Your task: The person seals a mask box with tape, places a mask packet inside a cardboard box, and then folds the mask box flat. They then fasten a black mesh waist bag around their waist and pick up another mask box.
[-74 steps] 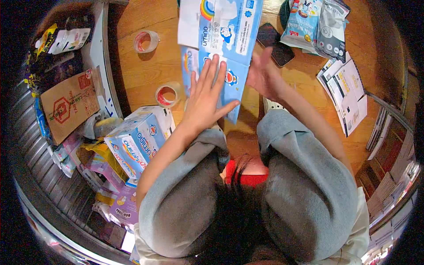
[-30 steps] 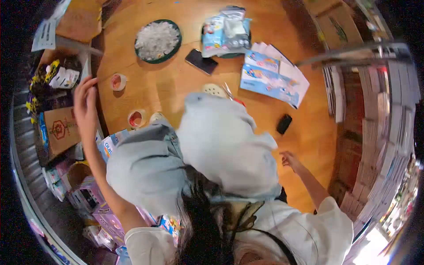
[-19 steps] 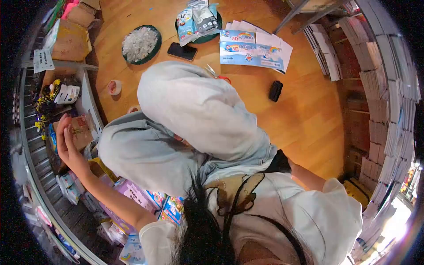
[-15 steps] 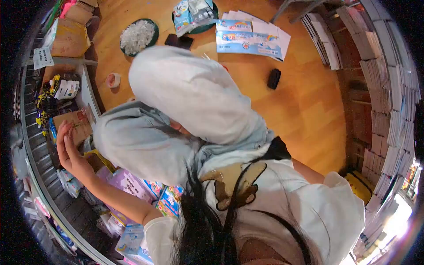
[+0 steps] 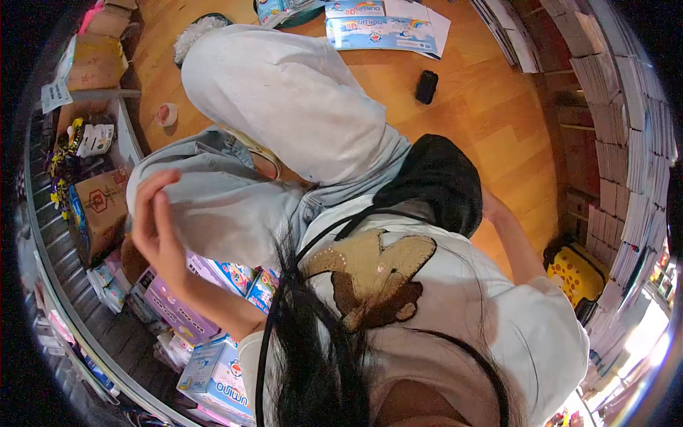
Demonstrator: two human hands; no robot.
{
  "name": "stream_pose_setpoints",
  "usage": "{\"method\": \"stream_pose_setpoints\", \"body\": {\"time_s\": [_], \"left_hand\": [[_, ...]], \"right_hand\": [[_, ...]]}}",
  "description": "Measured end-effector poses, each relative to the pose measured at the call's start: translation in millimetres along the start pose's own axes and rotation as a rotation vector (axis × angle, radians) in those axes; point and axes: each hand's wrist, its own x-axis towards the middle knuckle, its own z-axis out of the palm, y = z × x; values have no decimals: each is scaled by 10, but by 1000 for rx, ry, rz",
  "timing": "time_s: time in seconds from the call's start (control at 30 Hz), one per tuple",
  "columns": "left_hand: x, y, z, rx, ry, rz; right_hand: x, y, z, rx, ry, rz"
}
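Observation:
My left hand is raised over the bent left knee of the light trousers, fingers stretched and slightly curled, with nothing in them. Below it lie a purple box and a blue-and-white box. At the right side of my body a black bag or cloth bulges out, its strap running across the white shirt. My right hand is mostly hidden behind this black item, so its fingers do not show.
Flat blue-and-white packaging and a small black object lie on the wooden floor. A tape roll is at the left. Cardboard boxes stand far left, stacked papers line the right, near a yellow case.
My left hand has moved right and inward from the left shelf to over the knee. The black item now shows much larger beside my right hand. The view has shifted, and the floor objects appear higher.

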Motion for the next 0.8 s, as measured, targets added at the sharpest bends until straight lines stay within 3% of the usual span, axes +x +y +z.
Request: {"method": "stream_pose_setpoints", "body": {"time_s": [0.07,0.17,0.27,0.37,0.5,0.63,0.8], "left_hand": [[42,55,197,-22,-131,40],[71,179,531,-150,-366,61],[26,272,854,-317,-466,18],[-149,123,1060,-266,-482,42],[-430,-79,908,-423,-549,-385],[-699,-227,952,-616,-513,-649],[-806,-261,932,-676,-479,-602]], "right_hand": [[-53,-118,265,-227,98,-147],[-175,-395,947,-872,318,-492],[-114,-640,1466,-1034,67,-551],[-5,-664,1907,-1371,-11,-943],[192,-583,2149,-1392,-191,-1061],[240,-545,2214,-1393,-249,-1002],[222,-522,2076,-1294,-162,-910]]}}
